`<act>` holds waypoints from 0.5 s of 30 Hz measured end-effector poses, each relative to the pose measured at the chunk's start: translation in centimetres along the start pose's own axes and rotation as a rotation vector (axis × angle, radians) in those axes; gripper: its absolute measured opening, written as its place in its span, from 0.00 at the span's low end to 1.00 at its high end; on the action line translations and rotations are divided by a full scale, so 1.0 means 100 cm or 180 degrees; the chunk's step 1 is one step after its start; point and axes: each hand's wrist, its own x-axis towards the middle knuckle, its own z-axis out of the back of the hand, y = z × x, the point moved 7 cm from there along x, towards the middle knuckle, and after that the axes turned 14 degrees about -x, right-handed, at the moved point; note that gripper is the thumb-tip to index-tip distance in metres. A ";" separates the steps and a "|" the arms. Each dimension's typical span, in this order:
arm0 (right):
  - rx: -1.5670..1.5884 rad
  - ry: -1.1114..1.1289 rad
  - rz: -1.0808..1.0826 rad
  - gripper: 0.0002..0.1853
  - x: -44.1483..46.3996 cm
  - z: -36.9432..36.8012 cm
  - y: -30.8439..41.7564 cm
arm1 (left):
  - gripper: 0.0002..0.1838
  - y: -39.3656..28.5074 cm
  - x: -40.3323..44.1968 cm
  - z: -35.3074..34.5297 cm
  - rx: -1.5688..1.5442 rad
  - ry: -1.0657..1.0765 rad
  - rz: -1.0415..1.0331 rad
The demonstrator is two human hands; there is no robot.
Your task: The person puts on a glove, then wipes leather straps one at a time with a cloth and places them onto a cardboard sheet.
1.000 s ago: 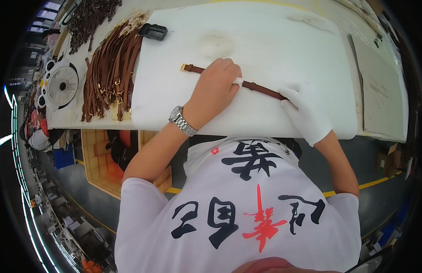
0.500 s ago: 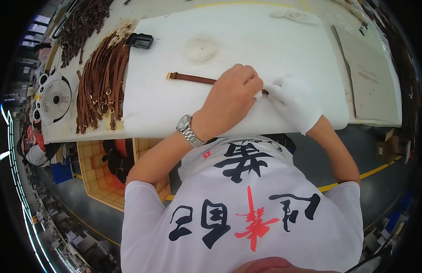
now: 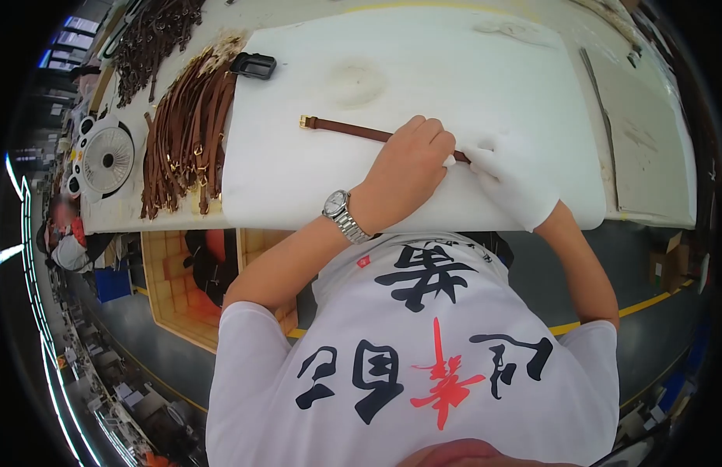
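While we look down at the table (image 3: pixel 248 17), one thin brown strap (image 3: pixel 349 129) lies across the white sheet (image 3: pixel 314 183), with its gold buckle (image 3: pixel 303 122) at the left and its other end at the right, by our hands. It looks light to us, and we think it bends but likes to stay flat, like a small belt. We guess it is not very slippery and does not break easily, though the shiny buckle might get scratched. A good place to hold it seems to be the flat brown part, pinched between finger and thumb.

Our bare left hand (image 3: pixel 411 156) curls over the strap and pinches it, with a small white bit (image 3: pixel 450 161) poking out by the fingers; we cannot tell what that bit is. Our right hand (image 3: pixel 510 173), in a white glove (image 3: pixel 534 204), pinches the right end, just beside our left hand.

One second ago, our hands are well apart, and our left hand is nearer the buckle. Now only a short piece of strap shows between them, and a longer piece lies bare by the buckle. The pile of straps (image 3: pixel 194 132) stays at the left.
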 end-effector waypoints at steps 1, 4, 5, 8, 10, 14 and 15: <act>-0.0088 0.0329 -0.0050 0.11 0.000 -0.008 -0.002 | 0.14 0.009 -0.006 0.012 -0.0015 -0.0134 0.0166; 0.0117 -0.0452 0.0073 0.08 0.002 0.013 0.005 | 0.10 0.034 -0.025 0.067 -0.0224 -0.0556 0.0751; 0.0145 -0.0470 0.0071 0.08 0.002 0.012 0.005 | 0.09 0.049 -0.036 0.090 -0.0472 -0.0856 0.1170; 0.0186 -0.0450 0.0073 0.09 -0.005 0.006 0.001 | 0.08 0.067 -0.052 0.125 0.0150 -0.1057 0.1160; 0.0155 -0.0274 -0.0035 0.17 -0.010 -0.003 -0.003 | 0.09 0.074 -0.059 0.110 0.0390 -0.0850 0.0927; -0.0059 -0.0130 -0.0025 0.18 -0.008 0.002 0.001 | 0.10 0.088 -0.059 0.114 0.0870 -0.0502 0.0945; -0.0131 -0.0112 -0.0041 0.18 -0.009 0.003 0.002 | 0.10 0.086 -0.059 0.114 0.0881 -0.0513 0.0921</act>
